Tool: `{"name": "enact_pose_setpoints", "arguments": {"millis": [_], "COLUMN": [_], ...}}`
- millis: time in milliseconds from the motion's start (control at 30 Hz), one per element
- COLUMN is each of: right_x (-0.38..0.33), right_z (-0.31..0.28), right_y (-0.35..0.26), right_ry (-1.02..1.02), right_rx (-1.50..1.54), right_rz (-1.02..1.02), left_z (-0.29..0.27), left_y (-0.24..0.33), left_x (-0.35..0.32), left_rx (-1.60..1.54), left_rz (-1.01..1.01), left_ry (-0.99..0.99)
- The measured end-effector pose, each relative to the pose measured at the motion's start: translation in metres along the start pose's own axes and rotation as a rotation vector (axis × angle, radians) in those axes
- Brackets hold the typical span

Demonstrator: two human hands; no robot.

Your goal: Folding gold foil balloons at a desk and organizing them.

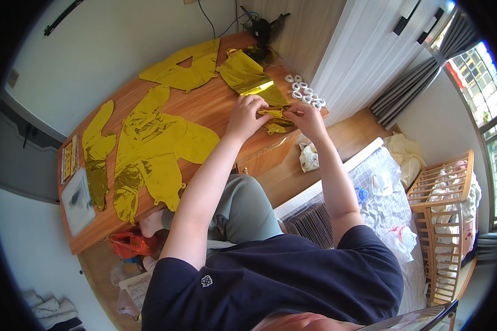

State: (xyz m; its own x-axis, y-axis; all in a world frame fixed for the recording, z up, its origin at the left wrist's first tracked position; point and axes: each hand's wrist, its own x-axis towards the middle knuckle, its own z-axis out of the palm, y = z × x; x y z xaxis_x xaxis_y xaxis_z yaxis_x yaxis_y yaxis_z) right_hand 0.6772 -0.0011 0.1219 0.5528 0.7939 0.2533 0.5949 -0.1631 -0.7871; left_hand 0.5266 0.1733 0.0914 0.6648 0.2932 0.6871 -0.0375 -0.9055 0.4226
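My left hand (248,116) and my right hand (308,118) meet near the desk's right edge, both with fingers pinched on a deflated gold foil balloon (246,74). Its bunched part is between my fingertips, while the rest spreads back across the desk. Fine detail at the pinch is too small to make out. Just beyond my right hand lie several small white rings (297,94), which look like ribbon rolls. More flat gold foil lies to the left: a piece with a triangular hole (199,63), a large crumpled spread (160,138) and a narrow curved piece (98,154).
The wooden desk (204,105) carries a clear plastic packet (78,201) at its left end and a black device with cables (262,27) at the back corner. A white bag (309,157) sits right of the desk. Further right stand a bed (375,209) and a wooden crib (439,220).
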Motion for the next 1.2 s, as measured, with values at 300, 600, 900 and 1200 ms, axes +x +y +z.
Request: {"name": "enact_pose_setpoints", "arguments": {"millis": [300,600,900,1200], "right_x": [-0.002,-0.002,0.014,0.045], "right_z": [-0.007,0.003,0.026,0.025], "right_y": [0.004,-0.002,-0.023,-0.06], "right_ry": [0.063,0.158,-0.449,-0.448], "right_rx": [0.026,0.562,1.485,1.558], "right_rz": [-0.096,-0.292,0.31,0.26], "left_z": [0.008,-0.006,-0.089,-0.134], "left_y": [0.006,-0.005,0.091,0.105], "left_x": [0.009,0.021,0.011,-0.05], "left_rx": [-0.192,-0.151,-0.325,-0.167], "left_rz": [-0.095,-0.15,0.195,0.165], "left_ry": [0.026,0.063,0.05,-0.318]}}
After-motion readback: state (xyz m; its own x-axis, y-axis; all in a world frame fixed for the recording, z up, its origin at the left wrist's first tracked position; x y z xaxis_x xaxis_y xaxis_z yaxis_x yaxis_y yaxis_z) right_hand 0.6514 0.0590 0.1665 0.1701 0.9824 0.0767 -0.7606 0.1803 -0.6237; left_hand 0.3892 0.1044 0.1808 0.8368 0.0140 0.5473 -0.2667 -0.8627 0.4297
